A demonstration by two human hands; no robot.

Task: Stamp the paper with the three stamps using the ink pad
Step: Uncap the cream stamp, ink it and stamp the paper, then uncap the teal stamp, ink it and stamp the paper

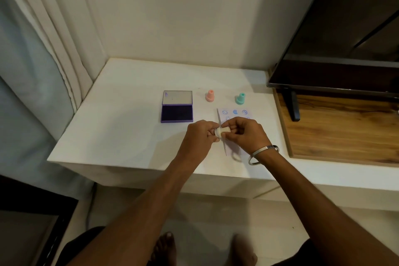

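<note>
I grip the white stamp [222, 131] sideways between my left hand [199, 136] and right hand [241, 134], both closed on it. This orientation probably exposes its face for inspection over the paper [234, 115].

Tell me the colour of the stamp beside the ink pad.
Pink stamp, clearest in the head view.

A smooth, matt white counter [129, 136] is seen, bordered at its right edge by grained, satin wood board [345, 131]. Glossy purple plastic is shown by the ink pad [177, 107]; polished metal by the bangle [262, 154].
</note>
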